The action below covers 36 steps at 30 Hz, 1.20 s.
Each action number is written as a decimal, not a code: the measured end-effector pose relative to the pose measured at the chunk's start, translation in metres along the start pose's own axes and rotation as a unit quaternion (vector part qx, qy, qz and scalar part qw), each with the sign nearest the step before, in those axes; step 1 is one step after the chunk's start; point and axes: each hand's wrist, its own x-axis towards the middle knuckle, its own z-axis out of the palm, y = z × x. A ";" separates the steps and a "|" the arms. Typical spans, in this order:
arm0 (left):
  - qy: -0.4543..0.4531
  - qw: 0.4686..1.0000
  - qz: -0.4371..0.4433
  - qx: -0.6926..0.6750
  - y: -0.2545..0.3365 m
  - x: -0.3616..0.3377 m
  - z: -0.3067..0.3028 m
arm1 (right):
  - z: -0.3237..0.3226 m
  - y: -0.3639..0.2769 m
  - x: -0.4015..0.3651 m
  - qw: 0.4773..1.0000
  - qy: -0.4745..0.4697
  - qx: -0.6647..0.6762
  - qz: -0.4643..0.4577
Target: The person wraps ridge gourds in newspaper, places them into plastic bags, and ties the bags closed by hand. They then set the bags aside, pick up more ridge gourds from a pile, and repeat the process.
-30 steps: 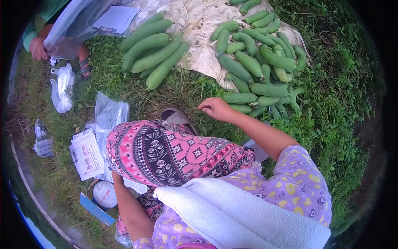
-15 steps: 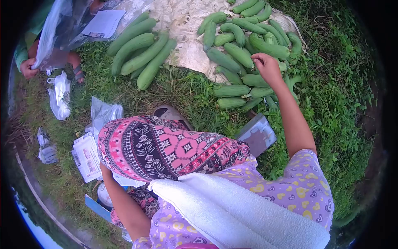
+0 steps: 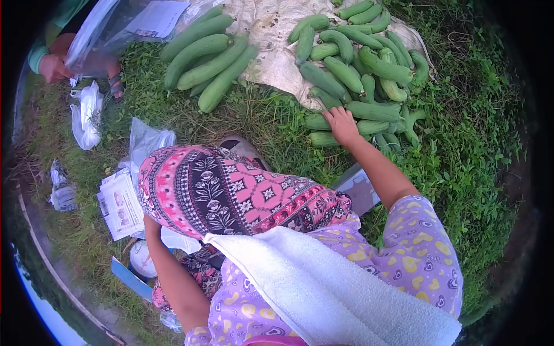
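Observation:
My right hand (image 3: 341, 124) rests with its fingers apart on the near part of a pile of long green sponge gourds (image 3: 372, 111). The fingertips touch a gourd (image 3: 317, 121) at the pile's front left, and the hand covers part of it. Beside my patterned trouser leg (image 3: 254, 190), my left hand (image 3: 151, 226) hangs low near some printed papers (image 3: 121, 203). Its fingers are hidden behind the leg. A smaller group of sponge gourds (image 3: 214, 69) lies at the upper left on the grass and cloth edge.
A pale cloth sheet (image 3: 268, 52) lies under the gourds. At the upper left another person's hand (image 3: 55, 68) is by a clear plastic bag (image 3: 95, 37). White plastic bags (image 3: 88, 118), a round dial scale (image 3: 142, 258) and a box (image 3: 359, 190) sit on the grass.
My right hand has come down and left, from above the pile onto the near gourds, its fingers now spread. My left hand stays beside the leg. The view has shifted slightly.

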 end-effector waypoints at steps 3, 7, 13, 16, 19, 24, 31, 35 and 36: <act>-0.010 0.992 0.003 0.128 0.008 -0.002 0.006 | -0.023 0.004 0.011 0.992 -0.107 0.061 0.010; -0.008 0.984 0.048 0.171 0.013 -0.003 0.005 | -0.051 0.027 0.022 0.881 -0.244 0.400 0.071; 0.013 0.983 0.046 0.177 0.031 -0.011 0.014 | -0.089 0.036 0.016 0.536 -0.349 0.741 0.202; 0.031 0.991 0.018 0.130 0.041 -0.015 0.015 | -0.079 0.034 0.022 0.497 -0.331 0.781 0.180; 0.018 0.997 0.003 0.080 0.067 -0.027 0.011 | -0.074 0.029 0.028 0.480 -0.318 0.803 0.155; 0.026 0.996 0.001 0.090 0.054 -0.029 0.013 | -0.070 0.019 0.037 0.481 -0.289 0.818 0.126; 0.012 0.997 -0.002 0.079 0.058 -0.042 0.016 | -0.045 -0.031 0.080 0.898 -0.009 0.429 0.097; 0.005 0.995 0.004 0.100 0.039 -0.040 0.018 | -0.028 -0.066 0.086 0.928 0.032 0.359 0.098; 0.003 0.994 0.007 0.113 0.024 -0.036 0.020 | -0.021 -0.073 0.084 0.936 0.045 0.338 0.091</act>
